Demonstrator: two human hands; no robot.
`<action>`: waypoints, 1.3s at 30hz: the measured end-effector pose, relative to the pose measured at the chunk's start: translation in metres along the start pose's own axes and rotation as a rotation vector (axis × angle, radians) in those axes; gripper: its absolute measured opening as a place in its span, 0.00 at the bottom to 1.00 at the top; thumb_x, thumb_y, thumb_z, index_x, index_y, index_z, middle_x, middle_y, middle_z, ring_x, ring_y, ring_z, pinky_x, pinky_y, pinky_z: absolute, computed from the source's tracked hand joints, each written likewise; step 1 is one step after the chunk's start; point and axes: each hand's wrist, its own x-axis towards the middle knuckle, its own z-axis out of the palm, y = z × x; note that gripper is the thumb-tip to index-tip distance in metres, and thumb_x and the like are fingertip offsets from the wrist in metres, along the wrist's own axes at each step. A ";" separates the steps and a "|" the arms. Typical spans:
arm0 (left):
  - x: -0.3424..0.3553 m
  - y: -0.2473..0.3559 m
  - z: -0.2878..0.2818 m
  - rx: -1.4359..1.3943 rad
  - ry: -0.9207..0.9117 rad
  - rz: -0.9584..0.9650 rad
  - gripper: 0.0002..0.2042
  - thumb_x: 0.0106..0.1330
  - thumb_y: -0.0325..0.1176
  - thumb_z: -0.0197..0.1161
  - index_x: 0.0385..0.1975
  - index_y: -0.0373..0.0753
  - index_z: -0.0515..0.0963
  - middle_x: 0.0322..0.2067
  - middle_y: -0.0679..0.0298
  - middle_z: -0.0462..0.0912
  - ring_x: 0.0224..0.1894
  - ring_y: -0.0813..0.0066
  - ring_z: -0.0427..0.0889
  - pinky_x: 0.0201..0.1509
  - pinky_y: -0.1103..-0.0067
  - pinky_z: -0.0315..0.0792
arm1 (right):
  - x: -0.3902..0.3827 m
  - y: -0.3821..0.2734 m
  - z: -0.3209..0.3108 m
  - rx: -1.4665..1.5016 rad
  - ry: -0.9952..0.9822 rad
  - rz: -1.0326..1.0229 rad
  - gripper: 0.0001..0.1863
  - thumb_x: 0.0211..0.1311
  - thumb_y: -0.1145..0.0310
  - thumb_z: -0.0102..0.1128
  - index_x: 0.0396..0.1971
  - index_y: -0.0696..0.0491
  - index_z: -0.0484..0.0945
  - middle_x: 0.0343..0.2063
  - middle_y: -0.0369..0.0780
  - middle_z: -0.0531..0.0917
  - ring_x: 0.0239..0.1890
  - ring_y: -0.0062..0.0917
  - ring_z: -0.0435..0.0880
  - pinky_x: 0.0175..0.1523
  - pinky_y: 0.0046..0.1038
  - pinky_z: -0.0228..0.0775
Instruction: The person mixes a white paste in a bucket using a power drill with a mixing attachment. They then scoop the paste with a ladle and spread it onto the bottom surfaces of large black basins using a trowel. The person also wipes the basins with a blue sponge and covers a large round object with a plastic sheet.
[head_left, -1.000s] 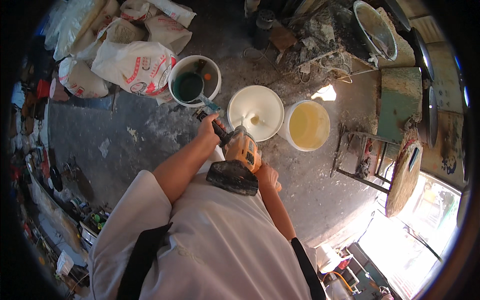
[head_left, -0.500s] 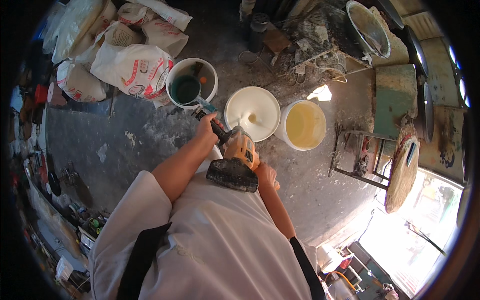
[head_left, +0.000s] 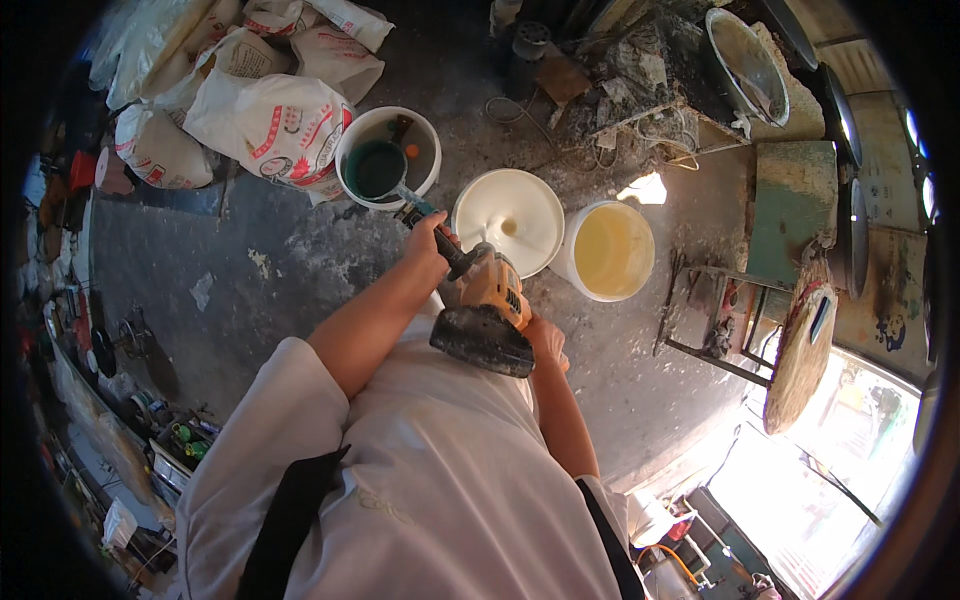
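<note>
My left hand point(head_left: 432, 243) grips the black side handle of an orange power drill point(head_left: 490, 295) with a dirty black base. My right hand point(head_left: 546, 342) is wrapped round its rear grip, partly hidden by the drill. The drill's shaft dips into a white bucket point(head_left: 540, 220) of creamy liquid with a swirling hollow at the middle. Just right of it stands a white bucket of pale yellow liquid point(head_left: 605, 255). At its upper left, another bucket point(head_left: 420, 130) holds a teal scoop point(head_left: 372, 170) and a small orange thing, its handle reaching toward my left hand.
White sacks with red print point(head_left: 265, 130) are piled at upper left. A cluttered bench point(head_left: 650, 100) with a metal basin point(head_left: 745, 65) stands at upper right. At right are a metal frame point(head_left: 715, 360) and a round board point(head_left: 800, 365); assorted clutter point(head_left: 180, 440) lines the left side.
My hands and the drill have shifted slightly up and to the right, and the drill's base sits a little farther right. The swirl in the bucket is still there.
</note>
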 end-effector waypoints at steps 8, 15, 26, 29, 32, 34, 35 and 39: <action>0.003 0.002 0.000 -0.027 0.042 -0.015 0.10 0.51 0.31 0.59 0.18 0.41 0.63 0.15 0.64 0.66 0.18 0.67 0.66 0.26 0.68 0.65 | 0.000 -0.002 -0.005 0.011 -0.002 -0.019 0.12 0.48 0.60 0.55 0.33 0.47 0.74 0.26 0.43 0.80 0.34 0.36 0.78 0.36 0.34 0.68; 0.005 0.002 -0.003 -0.002 -0.001 0.003 0.09 0.53 0.32 0.58 0.20 0.42 0.63 0.17 0.64 0.67 0.19 0.66 0.66 0.28 0.65 0.65 | 0.001 -0.006 -0.003 0.010 -0.004 -0.009 0.13 0.48 0.59 0.54 0.34 0.46 0.75 0.26 0.42 0.80 0.34 0.36 0.78 0.36 0.35 0.67; 0.002 0.006 -0.007 -0.009 0.013 -0.024 0.10 0.52 0.32 0.59 0.20 0.41 0.63 0.19 0.62 0.66 0.22 0.67 0.66 0.31 0.66 0.66 | -0.002 -0.009 -0.002 0.027 -0.016 -0.008 0.16 0.45 0.60 0.57 0.37 0.45 0.74 0.27 0.42 0.80 0.34 0.35 0.78 0.36 0.35 0.67; -0.001 0.005 -0.009 0.004 0.032 -0.014 0.10 0.52 0.32 0.59 0.20 0.41 0.63 0.19 0.62 0.66 0.22 0.67 0.66 0.31 0.66 0.66 | -0.004 -0.009 0.001 0.036 -0.012 -0.010 0.17 0.44 0.60 0.58 0.38 0.44 0.74 0.27 0.41 0.80 0.34 0.36 0.78 0.36 0.35 0.67; 0.000 0.003 -0.012 0.004 0.059 -0.022 0.10 0.52 0.32 0.59 0.20 0.41 0.63 0.18 0.63 0.66 0.21 0.67 0.66 0.30 0.66 0.66 | -0.005 -0.009 0.002 0.045 -0.016 -0.014 0.19 0.44 0.59 0.58 0.41 0.44 0.73 0.27 0.41 0.80 0.34 0.36 0.78 0.37 0.35 0.67; 0.001 0.003 -0.013 0.012 0.044 -0.020 0.10 0.52 0.32 0.59 0.20 0.41 0.63 0.18 0.63 0.66 0.21 0.67 0.66 0.30 0.66 0.66 | -0.004 -0.008 0.003 0.046 -0.015 -0.002 0.21 0.44 0.58 0.58 0.42 0.43 0.72 0.27 0.41 0.80 0.34 0.35 0.78 0.37 0.35 0.67; 0.002 0.003 -0.013 0.018 0.021 -0.010 0.10 0.52 0.32 0.59 0.20 0.41 0.62 0.18 0.63 0.66 0.21 0.67 0.66 0.30 0.66 0.65 | -0.003 -0.008 0.003 0.043 -0.036 0.007 0.21 0.44 0.57 0.58 0.43 0.43 0.72 0.29 0.41 0.80 0.34 0.35 0.78 0.37 0.35 0.68; 0.004 -0.001 -0.011 0.032 0.039 -0.011 0.10 0.50 0.32 0.59 0.17 0.41 0.63 0.15 0.64 0.66 0.18 0.69 0.68 0.24 0.70 0.66 | -0.004 -0.004 0.011 0.065 -0.051 0.009 0.25 0.45 0.55 0.57 0.46 0.43 0.69 0.35 0.41 0.78 0.37 0.34 0.77 0.38 0.36 0.68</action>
